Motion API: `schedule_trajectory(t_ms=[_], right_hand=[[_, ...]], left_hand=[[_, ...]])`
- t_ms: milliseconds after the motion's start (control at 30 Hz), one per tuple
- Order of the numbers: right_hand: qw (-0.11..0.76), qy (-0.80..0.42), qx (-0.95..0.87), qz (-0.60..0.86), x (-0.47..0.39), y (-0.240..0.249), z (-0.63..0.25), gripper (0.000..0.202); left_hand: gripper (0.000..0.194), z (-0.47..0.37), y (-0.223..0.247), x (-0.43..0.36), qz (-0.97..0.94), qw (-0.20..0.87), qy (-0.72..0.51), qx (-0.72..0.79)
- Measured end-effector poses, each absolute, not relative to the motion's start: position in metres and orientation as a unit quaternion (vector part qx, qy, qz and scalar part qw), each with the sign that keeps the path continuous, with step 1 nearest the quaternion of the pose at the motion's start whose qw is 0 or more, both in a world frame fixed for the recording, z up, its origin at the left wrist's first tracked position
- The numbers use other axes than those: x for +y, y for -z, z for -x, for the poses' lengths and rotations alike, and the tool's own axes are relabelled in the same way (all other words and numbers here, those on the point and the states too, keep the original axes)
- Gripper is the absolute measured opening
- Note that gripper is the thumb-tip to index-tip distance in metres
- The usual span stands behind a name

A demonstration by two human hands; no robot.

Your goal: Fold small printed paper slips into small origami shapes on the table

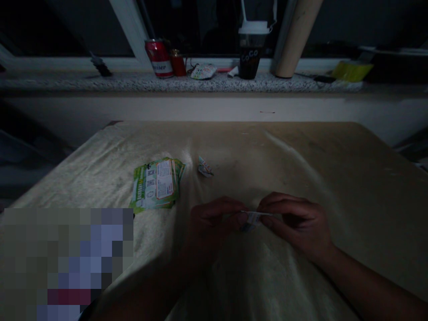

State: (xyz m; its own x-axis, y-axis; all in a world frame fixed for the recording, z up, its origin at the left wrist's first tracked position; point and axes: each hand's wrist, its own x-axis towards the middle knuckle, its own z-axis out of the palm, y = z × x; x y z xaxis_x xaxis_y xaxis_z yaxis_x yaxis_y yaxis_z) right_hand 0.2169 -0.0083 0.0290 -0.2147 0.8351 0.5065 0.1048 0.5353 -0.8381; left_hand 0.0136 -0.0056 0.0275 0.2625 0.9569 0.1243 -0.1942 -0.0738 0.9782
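Note:
A small piece of folded paper (254, 217) is held between my two hands over the cloth-covered table. My left hand (217, 220) pinches its left end between thumb and fingers. At its right end, the thumb and fingers of my right hand (297, 218) are closed on it. Beyond my left hand stands a small folded paper piece (205, 167), touched by neither hand. A stack of green printed sheets (155, 185) lies fanned a little on the table, to the left of my left hand.
The table (240, 142) has a wrinkled cloth. Along the windowsill (133, 84) stand a red can (159, 59), a red jar (178, 63), a crumpled packet (203, 71), a dark cup with white lid (250, 55), a tube (297, 40) and a yellow object (351, 71). Pixelated patch at lower left.

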Motion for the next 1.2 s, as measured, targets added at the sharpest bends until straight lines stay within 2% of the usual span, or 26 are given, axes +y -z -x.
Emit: schedule_trajectory(t_ms=[1200], right_hand=[[0.531, -0.37, -0.691, 0.322, -0.0082, -0.025, -0.2165, 0.018]], left_hand=[[0.007, -0.0127, -0.0198, -0.0076, -0.516, 0.571, -0.517, 0.375]])
